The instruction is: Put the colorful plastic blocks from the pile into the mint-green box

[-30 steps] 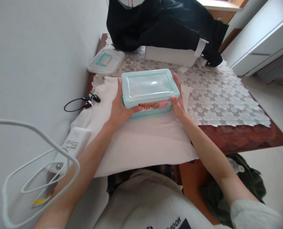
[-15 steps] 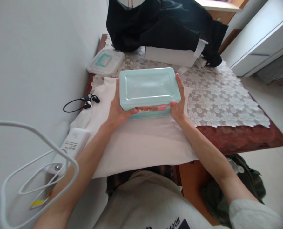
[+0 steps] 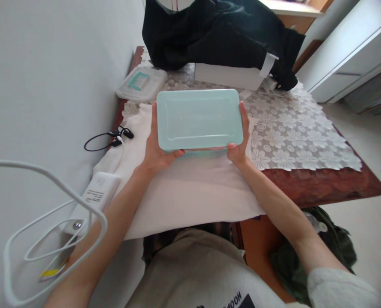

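Left hand [image 3: 155, 152] and right hand [image 3: 240, 147] clasp the mint box [image 3: 205, 153] by both ends; its lid [image 3: 199, 119] is on, the box not yet released.

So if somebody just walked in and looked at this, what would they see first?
Probably the pale green box, right in the middle, held between the person's left grip and right grip. Next might come the big black cloth at the far end of the table, then the looping white cable at the lower left of the picture.
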The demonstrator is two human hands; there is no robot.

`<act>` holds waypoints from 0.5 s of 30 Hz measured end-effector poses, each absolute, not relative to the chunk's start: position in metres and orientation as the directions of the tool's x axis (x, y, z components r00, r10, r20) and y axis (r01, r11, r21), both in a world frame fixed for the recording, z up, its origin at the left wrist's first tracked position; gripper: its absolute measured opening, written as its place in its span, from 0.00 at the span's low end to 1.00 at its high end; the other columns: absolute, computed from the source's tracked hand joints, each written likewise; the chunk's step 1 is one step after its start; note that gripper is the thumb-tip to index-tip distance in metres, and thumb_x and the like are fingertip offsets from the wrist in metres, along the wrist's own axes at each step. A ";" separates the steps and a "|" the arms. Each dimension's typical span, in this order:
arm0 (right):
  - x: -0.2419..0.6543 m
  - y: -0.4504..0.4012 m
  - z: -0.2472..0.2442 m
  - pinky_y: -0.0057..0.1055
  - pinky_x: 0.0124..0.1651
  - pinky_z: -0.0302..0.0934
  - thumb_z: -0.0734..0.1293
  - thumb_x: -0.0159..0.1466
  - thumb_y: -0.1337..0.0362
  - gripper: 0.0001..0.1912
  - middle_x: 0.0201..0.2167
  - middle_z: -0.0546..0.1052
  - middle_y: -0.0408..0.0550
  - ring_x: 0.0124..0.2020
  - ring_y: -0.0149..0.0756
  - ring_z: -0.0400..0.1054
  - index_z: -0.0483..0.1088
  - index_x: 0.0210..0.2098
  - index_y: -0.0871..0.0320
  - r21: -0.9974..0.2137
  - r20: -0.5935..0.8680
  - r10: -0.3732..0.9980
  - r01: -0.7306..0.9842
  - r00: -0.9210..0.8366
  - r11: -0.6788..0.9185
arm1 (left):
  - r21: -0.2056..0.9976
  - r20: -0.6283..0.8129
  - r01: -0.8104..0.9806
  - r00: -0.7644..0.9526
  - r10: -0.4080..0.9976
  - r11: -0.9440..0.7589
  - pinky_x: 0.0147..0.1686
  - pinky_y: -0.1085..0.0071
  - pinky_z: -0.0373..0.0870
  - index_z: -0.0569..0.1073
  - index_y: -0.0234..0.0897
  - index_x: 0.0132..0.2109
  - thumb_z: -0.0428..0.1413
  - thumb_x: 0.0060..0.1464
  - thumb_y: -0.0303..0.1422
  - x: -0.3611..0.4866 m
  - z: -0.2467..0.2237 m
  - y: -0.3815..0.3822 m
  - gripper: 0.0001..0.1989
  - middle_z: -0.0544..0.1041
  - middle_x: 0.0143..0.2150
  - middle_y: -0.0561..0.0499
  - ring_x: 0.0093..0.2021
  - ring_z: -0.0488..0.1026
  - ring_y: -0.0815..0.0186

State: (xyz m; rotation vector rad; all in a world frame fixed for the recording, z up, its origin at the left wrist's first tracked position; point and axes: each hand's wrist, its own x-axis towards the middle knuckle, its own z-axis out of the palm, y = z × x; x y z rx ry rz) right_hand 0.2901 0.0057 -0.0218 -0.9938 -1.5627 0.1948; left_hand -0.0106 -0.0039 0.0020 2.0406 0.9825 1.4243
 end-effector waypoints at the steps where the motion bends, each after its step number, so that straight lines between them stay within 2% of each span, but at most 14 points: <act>1: 0.290 0.005 -0.022 0.52 0.82 0.62 0.50 0.60 0.13 0.64 0.84 0.60 0.48 0.83 0.55 0.59 0.49 0.85 0.39 -0.608 0.750 0.656 0.475 0.080 0.637 | 0.683 0.637 0.285 0.217 0.740 -0.672 0.83 0.41 0.54 0.41 0.54 0.87 0.69 0.52 0.71 -0.011 0.003 -0.005 0.71 0.52 0.87 0.40 0.85 0.55 0.39; 4: 0.291 0.005 -0.022 0.55 0.83 0.60 0.50 0.61 0.15 0.62 0.84 0.60 0.48 0.84 0.57 0.58 0.48 0.85 0.39 -0.573 0.783 0.618 0.472 0.075 0.670 | 0.626 0.695 0.260 0.242 0.677 -0.735 0.84 0.41 0.50 0.40 0.59 0.88 0.70 0.56 0.65 -0.011 0.004 -0.005 0.67 0.52 0.88 0.44 0.86 0.54 0.40; 8: 0.290 0.004 -0.021 0.55 0.83 0.60 0.47 0.59 0.13 0.65 0.85 0.55 0.48 0.84 0.60 0.56 0.46 0.85 0.40 -0.581 0.770 0.633 0.503 0.085 0.640 | 0.606 0.712 0.260 0.245 0.658 -0.752 0.85 0.43 0.51 0.38 0.57 0.88 0.71 0.53 0.68 -0.011 0.005 -0.005 0.71 0.45 0.89 0.46 0.87 0.48 0.39; 12: 0.289 0.003 -0.018 0.57 0.84 0.57 0.55 0.63 0.16 0.57 0.86 0.54 0.40 0.84 0.60 0.56 0.49 0.84 0.32 -0.569 0.805 0.587 0.384 0.080 0.727 | 0.598 0.706 0.308 0.234 0.668 -0.740 0.85 0.42 0.53 0.37 0.55 0.88 0.69 0.54 0.70 -0.011 0.006 -0.006 0.71 0.43 0.90 0.47 0.86 0.50 0.38; 15: 0.289 0.009 -0.020 0.58 0.84 0.57 0.58 0.63 0.17 0.57 0.84 0.57 0.41 0.84 0.59 0.55 0.51 0.84 0.32 -0.544 0.830 0.552 0.333 0.080 0.770 | 0.573 0.727 0.328 0.220 0.650 -0.751 0.83 0.40 0.55 0.37 0.51 0.88 0.66 0.53 0.74 -0.012 0.002 -0.002 0.73 0.46 0.89 0.46 0.85 0.53 0.35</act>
